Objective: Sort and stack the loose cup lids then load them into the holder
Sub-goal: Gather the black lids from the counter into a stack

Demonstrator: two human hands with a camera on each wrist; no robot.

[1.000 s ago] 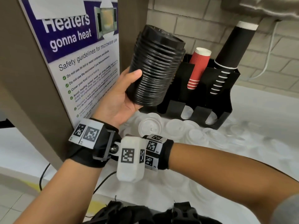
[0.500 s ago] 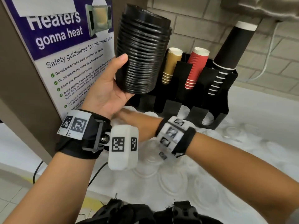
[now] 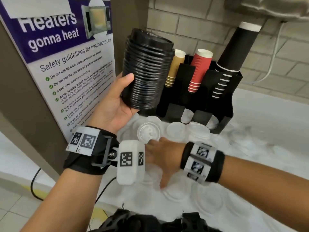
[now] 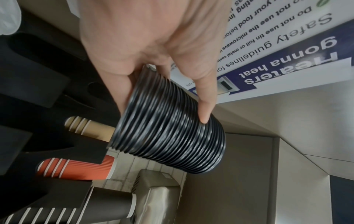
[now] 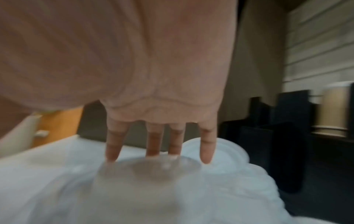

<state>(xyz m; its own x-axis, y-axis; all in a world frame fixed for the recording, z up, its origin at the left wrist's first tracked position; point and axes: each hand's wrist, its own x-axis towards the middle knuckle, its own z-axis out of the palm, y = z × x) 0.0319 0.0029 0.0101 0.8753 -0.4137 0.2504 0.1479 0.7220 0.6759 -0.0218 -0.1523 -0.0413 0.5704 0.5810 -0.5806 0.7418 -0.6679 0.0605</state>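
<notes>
The stack of black lids (image 3: pixel 147 71) is sitting in the left hand (image 3: pixel 113 104), held up off the counter and tilting slightly toward the wall. The thumb (image 4: pixel 205 104) is pressing along one side of the ribbed stack and the fingers are wrapping round the far side, so the grip is spread wide around the stack's full girth. Just beyond that grip, on the side away from the thumb, the black holder (image 3: pixel 224 104) is standing against the brick wall, with a tan cup stack (image 3: pixel 173 71) nearest the held lids, then a red cup stack (image 3: pixel 197 71), then a black cup stack (image 3: pixel 234 54) farthest out. Below the holder's cup slots, clear lids are showing in its lower openings.

Under the left hand, loose clear lids (image 3: pixel 177 131) are lying scattered over the white counter (image 3: pixel 267 118) in front of the holder. The right hand (image 3: pixel 160 158) is reaching in beneath the left wrist, palm down, with its fingers (image 5: pixel 206 145) extended and spread. The fingertips are at the edge of one clear lid (image 5: pixel 149 171); the right wrist view is blurred, so whether they are touching it or gripping it I cannot tell. In the head view the fingers are hidden behind the left wrist's camera block.

On the thumb side of the left hand's grip, a microwave safety poster (image 3: pixel 66 61) is hanging on a brown panel.
</notes>
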